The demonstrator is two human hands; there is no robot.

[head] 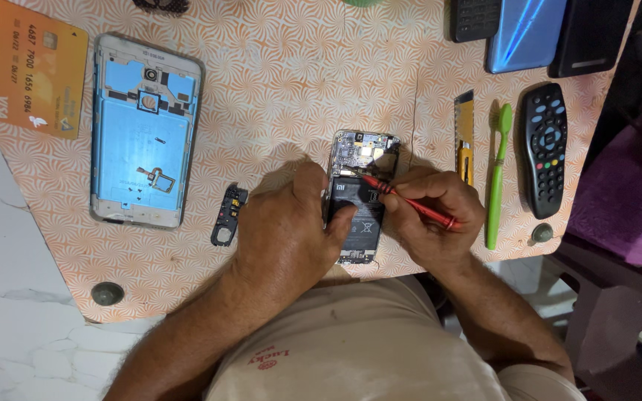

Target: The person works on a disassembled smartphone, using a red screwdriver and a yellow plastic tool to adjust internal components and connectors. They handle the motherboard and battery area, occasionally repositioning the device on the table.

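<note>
An opened phone (360, 152) with its circuit board and black battery exposed lies on the patterned table (284, 96). My left hand (287, 230) rests on the phone's left side, fingers on the battery. My right hand (432, 215) holds a red screwdriver (414, 204) with its tip over the phone near the top of the battery. A small black phone part (228, 215) lies just left of my left hand. The removed blue-lined back cover (145, 130) lies further left.
An orange bank card (37, 70) lies at the far left. A yellow utility knife (464, 137), a green toothbrush (498, 174) and a black remote (545, 148) lie to the right. Phones (525, 30) sit at the top right. The table edge runs near my body.
</note>
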